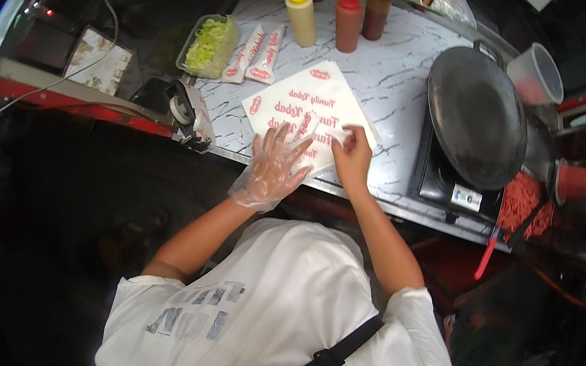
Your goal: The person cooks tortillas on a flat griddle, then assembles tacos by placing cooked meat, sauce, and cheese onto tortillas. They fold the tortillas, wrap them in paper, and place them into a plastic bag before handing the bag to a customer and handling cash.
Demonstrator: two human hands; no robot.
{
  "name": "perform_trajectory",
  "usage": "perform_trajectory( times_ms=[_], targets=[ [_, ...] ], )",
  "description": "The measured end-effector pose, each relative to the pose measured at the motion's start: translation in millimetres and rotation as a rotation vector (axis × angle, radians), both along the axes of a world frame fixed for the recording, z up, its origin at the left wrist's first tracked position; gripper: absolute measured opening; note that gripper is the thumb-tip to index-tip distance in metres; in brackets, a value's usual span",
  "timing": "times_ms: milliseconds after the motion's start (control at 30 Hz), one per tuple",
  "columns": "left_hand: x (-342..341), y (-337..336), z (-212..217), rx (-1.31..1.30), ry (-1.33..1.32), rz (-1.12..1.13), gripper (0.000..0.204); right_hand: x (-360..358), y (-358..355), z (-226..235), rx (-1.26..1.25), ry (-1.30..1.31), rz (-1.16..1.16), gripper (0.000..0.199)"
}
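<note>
My left hand (pixel 273 169), in a clear plastic glove, lies with its fingers spread over the near left part of a stack of white wrapping paper (pixel 328 87) printed in red. Just by its fingertips, a narrow strip of red print runs a different way from the rest, like a fold in the paper. At the paper's right edge is my bare right hand (pixel 355 157). Its fingers are curled toward the thumb and appear to pinch the sheet; the exact grip is small in view. Beyond the paper lie two paper-wrapped rolls (pixel 266 55), next to a clear tub of shredded lettuce (pixel 207 45).
Sauce bottles stand at the back, one yellow-capped (pixel 301 19) and one red-capped (pixel 347 24), beside a dark one (pixel 376 17). On the right, a black round griddle (pixel 476 116) sits on a stove, near minced meat (pixel 523 203) and a pink-handled tool (pixel 486 259).
</note>
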State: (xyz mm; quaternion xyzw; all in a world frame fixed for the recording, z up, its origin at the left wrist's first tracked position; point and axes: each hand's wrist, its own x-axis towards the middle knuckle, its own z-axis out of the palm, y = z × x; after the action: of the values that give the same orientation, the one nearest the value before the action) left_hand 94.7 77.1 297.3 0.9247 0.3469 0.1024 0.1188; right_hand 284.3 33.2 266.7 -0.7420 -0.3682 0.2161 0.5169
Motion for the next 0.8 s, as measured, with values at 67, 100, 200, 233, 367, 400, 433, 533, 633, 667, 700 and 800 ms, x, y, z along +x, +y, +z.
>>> perform_trajectory(
  times_ms=[67,100,200,233,367,400,433,533,633,667,700,800],
  targets=[
    [21.1,14.5,-7.8,0.091,-0.132,0.057,0.055,4.6,-22.4,4.9,0.028,0.095,0.085,0.032],
    [27.9,22.9,-14.3,0.009,-0.053,0.033,0.054,5.7,-31.5,7.3,0.072,0.059,0.131,0.032],
    [41.8,52.0,-37.3,-0.056,0.087,-0.020,0.047,7.8,-55.3,14.3,0.093,0.001,0.186,0.030],
    [40.7,73.1,-40.4,-0.038,-0.001,-0.023,0.047,7.4,-60.6,16.1,0.108,-0.032,0.193,0.030],
    [27.5,202.9,-22.5,-0.193,-0.069,0.185,0.041,0.5,-70.9,20.7,0.041,-0.056,0.132,0.028],
    [32.5,240.5,-14.7,-0.074,0.036,0.211,0.041,-3.4,-70.3,21.0,0.059,-0.077,0.112,0.028],
    [39.5,272.0,-9.3,0.039,0.137,0.241,0.041,-7.7,-69.4,21.4,0.072,-0.073,0.130,0.028],
    [64.4,331.8,-4.7,0.057,0.346,0.201,0.042,-23.5,-62.4,22.8,0.062,-0.063,0.092,0.027],
    [71.2,336.3,-3.4,-0.049,0.369,0.160,0.047,-37.5,-51.3,29.3,0.044,-0.075,0.070,0.026],
    [67.3,326.4,-0.5,0.060,0.362,0.156,0.050,-41.4,-46.2,32.7,0.029,-0.068,0.059,0.026],
    [62.3,314.6,5.7,0.071,0.306,0.139,0.052,-44.5,-40.3,36.8,-0.042,-0.026,0.038,0.025],
    [40.6,252.5,28.6,0.073,-0.057,0.014,0.064,-54.8,-12.8,50.2,-0.013,0.021,-0.019,0.022]
  ],
)
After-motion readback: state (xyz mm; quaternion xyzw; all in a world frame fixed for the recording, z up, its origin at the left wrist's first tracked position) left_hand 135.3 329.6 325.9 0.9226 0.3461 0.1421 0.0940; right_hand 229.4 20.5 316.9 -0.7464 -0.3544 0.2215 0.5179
